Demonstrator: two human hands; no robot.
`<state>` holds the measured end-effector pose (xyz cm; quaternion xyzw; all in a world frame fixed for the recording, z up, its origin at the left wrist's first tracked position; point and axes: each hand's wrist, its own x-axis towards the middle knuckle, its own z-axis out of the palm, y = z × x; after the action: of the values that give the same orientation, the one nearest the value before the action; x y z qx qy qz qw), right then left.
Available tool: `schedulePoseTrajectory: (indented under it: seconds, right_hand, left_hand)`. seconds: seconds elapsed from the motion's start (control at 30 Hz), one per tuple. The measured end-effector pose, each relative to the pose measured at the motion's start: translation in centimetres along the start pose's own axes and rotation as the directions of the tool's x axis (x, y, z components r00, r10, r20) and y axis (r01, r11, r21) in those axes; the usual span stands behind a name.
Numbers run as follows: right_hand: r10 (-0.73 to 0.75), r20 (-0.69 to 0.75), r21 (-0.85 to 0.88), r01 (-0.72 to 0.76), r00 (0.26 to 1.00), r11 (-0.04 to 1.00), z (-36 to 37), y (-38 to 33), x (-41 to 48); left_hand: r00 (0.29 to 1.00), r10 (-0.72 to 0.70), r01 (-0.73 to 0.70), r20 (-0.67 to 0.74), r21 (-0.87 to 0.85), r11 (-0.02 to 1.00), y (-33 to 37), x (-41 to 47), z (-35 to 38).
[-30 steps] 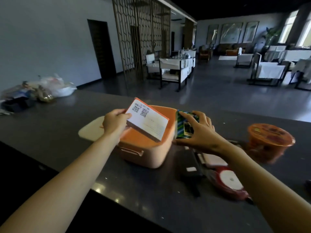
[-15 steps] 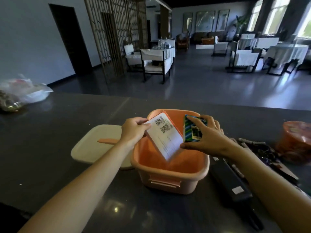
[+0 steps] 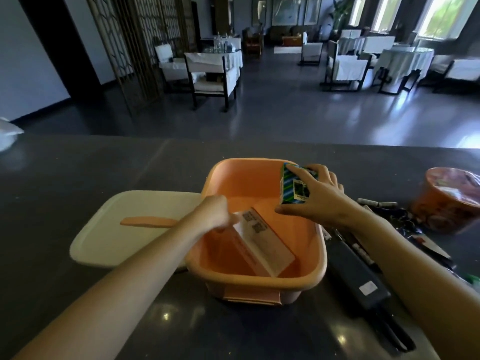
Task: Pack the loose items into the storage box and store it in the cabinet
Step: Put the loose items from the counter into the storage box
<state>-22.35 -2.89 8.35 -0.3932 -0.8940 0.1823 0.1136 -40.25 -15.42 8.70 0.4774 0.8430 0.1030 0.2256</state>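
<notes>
An orange storage box (image 3: 322,258) stands open on the dark counter in front of me. Inside it a white card box with QR codes (image 3: 262,242) leans tilted against the bottom. My left hand (image 3: 214,213) reaches over the box's left rim and pinches that card box at its upper end. My right hand (image 3: 315,197) grips a green-and-blue striped packet (image 3: 292,188) over the storage box's far right corner. The cream lid (image 3: 135,224) with an orange handle lies flat to the left of the storage box.
A black case (image 3: 358,276) with straps lies right of the storage box, beside pens and small loose items (image 3: 379,205). An orange round tub (image 3: 449,201) stands at the far right. A white plastic bag (image 3: 7,133) sits at the counter's far left. Beyond the counter are dining tables and chairs.
My left hand has lowered the white card box down into the storage box. My right hand has kept the striped packet over the far right rim. The camera has tilted further down.
</notes>
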Motion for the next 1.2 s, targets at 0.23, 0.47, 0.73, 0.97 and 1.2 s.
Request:
schedulePoseTrajectory:
  seconds: [0.23, 0.47, 0.73, 0.97, 1.2]
  right_hand:
    - [0.087, -0.057, 0.003, -0.087, 0.995, 0.996, 0.4, 0.5, 0.4]
    - [0.147, -0.066, -0.026, -0.148, 0.987, 0.989, 1.3, 1.0, -0.4]
    - [0.138, -0.08, -0.017, -0.139, 0.987, 0.99, 1.0, -0.3, -0.6]
    - [0.136, 0.198, -0.295, -0.073, 0.971, 0.953, 3.4, -5.4, -3.1]
    - [0.217, 0.519, -0.37, -0.011, 0.827, 0.929, 4.6, -7.0, -2.8]
  left_hand:
    - [0.93, 0.115, -0.168, 0.348, 0.125, 0.978, 0.5, 2.6, 1.2]
    - [0.774, 0.128, -0.335, 0.62, 0.229, 0.914, -0.4, 4.2, 3.5]
    - [0.864, 0.491, -0.503, 0.113, 0.148, 0.851, -2.1, 3.2, 0.6]
    - [0.724, 0.536, -0.481, -0.433, 0.241, 0.843, -4.3, 3.6, -2.5]
    - [0.787, 0.443, -0.443, -0.428, 0.106, 0.89, -6.3, 3.3, -1.2]
